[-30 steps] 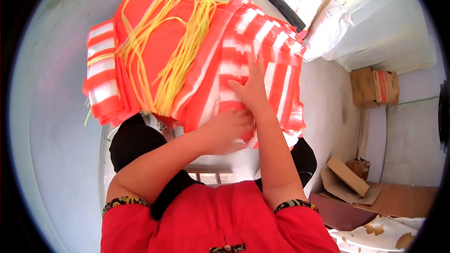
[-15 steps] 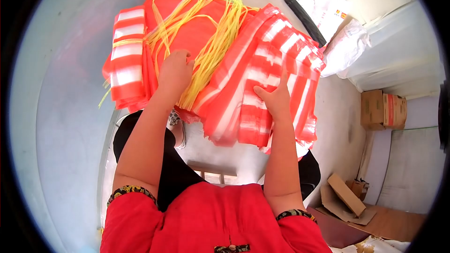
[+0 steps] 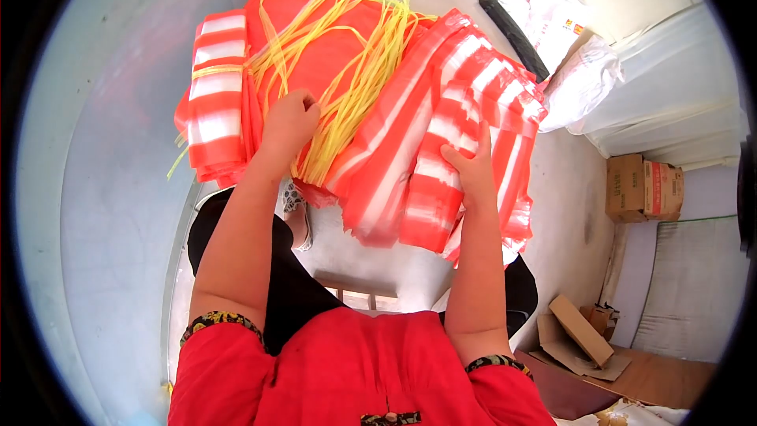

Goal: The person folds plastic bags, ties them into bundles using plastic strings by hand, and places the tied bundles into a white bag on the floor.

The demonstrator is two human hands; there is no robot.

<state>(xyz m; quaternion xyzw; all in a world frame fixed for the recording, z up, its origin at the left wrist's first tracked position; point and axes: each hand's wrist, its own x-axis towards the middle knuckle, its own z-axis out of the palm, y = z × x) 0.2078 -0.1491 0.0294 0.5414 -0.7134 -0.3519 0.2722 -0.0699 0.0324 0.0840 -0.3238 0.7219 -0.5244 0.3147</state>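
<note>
My left hand (image 3: 292, 118) is closed, its fingers curled at the left edge of the loose yellow strands (image 3: 355, 87); what is between the fingertips is hidden. The strands lie over red plastic sheeting (image 3: 303, 55). My right hand (image 3: 473, 172) rests on the folded red-and-white striped plastic (image 3: 434, 189), thumb and fingers apart. At the left lies a striped folded bundle (image 3: 217, 102), with a yellow tie (image 3: 217, 70) around it.
Beyond the pile are a black roll (image 3: 512, 38) and white plastic sacks (image 3: 583, 83). A cardboard box (image 3: 643, 188) stands at the right, with opened cardboard (image 3: 579, 339) lower down. My legs are under the pile; a patterned shoe (image 3: 293, 197) shows below it.
My left hand has gone from the striped plastic leftward to the yellow strands, and its fingers have curled closed. My right hand stays on the striped plastic. The view has shifted, moving the pile rightward.
</note>
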